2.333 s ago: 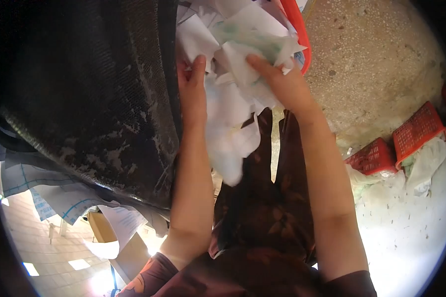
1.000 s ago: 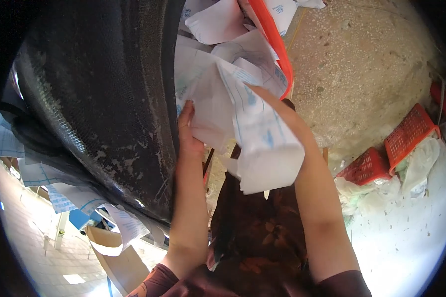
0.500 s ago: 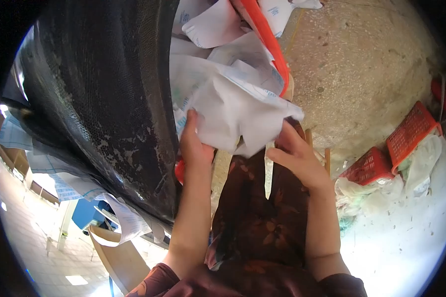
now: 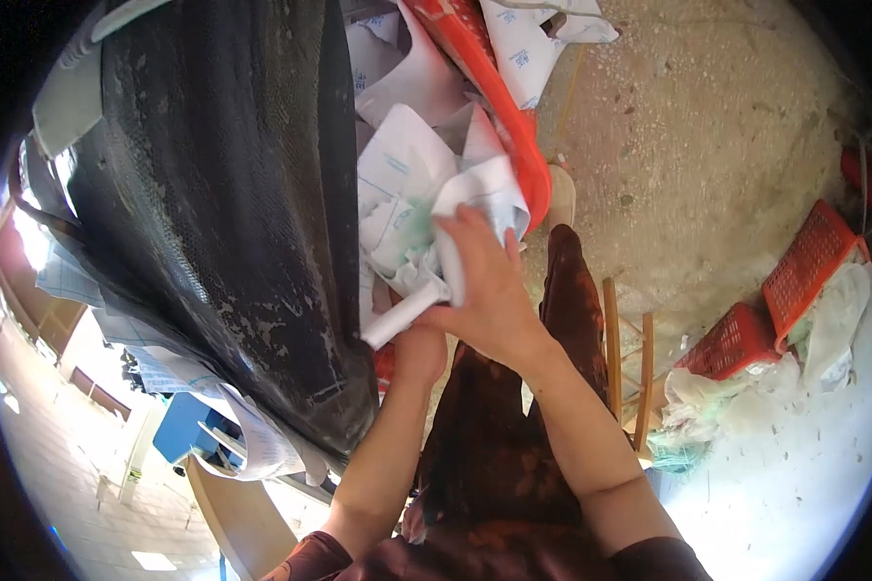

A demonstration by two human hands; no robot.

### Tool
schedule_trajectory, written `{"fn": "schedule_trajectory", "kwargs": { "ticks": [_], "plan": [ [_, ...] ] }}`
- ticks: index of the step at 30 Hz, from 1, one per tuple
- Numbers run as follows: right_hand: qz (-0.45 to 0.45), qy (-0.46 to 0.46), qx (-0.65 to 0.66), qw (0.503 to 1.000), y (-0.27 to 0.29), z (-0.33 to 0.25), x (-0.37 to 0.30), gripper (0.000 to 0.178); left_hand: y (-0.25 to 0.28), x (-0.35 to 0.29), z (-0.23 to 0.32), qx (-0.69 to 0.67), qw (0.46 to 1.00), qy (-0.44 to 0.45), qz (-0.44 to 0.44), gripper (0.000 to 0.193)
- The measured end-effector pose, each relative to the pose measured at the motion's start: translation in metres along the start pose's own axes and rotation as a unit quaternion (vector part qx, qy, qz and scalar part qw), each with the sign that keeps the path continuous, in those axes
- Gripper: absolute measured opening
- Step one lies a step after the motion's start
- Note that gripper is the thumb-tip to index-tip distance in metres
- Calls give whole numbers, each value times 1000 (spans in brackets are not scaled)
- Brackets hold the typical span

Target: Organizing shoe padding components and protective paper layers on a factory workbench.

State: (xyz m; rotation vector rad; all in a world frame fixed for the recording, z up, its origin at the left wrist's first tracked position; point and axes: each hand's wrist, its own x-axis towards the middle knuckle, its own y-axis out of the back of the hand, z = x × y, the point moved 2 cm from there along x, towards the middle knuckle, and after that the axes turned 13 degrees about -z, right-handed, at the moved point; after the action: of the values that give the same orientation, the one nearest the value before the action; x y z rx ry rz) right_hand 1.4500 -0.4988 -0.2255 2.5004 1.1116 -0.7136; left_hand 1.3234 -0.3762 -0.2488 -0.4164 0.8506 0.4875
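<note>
A white sheet with blue print is bunched and partly rolled between my hands, above the red plastic tub. Across its top lies my right hand, with bent, slightly blurred fingers closed on the folded part. My left hand is closed at the lower edge, close under a narrow rolled end; most of its fingers are hidden by the sheet and my right hand. More white printed sheets lie loosely in the tub, whose red rim curves past on the right.
A large, scuffed black covering rises along the left, close to my left hand. Red perforated baskets and pale plastic film lie at right. Wooden legs stand beside my knee. A light wooden chair back is at lower left.
The sheet, earlier spread between both hands, is now bunched and rolled. My right hand has moved left onto it, and my left hand is lower. The view has shifted slightly.
</note>
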Motion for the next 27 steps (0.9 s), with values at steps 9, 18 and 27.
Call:
{"fn": "schedule_trajectory", "kwargs": {
  "ticks": [9,18,27],
  "plan": [
    [-127,40,191,972,-4,15,6,39,-15,-2,48,-23,991,80,-104,84],
    [-205,-102,713,663,-22,41,11,52,-27,10,53,-88,982,77,-150,89],
    [-206,-189,-9,960,-8,40,15,42,-29,27,49,-22,998,0,59,67]
  ]
}}
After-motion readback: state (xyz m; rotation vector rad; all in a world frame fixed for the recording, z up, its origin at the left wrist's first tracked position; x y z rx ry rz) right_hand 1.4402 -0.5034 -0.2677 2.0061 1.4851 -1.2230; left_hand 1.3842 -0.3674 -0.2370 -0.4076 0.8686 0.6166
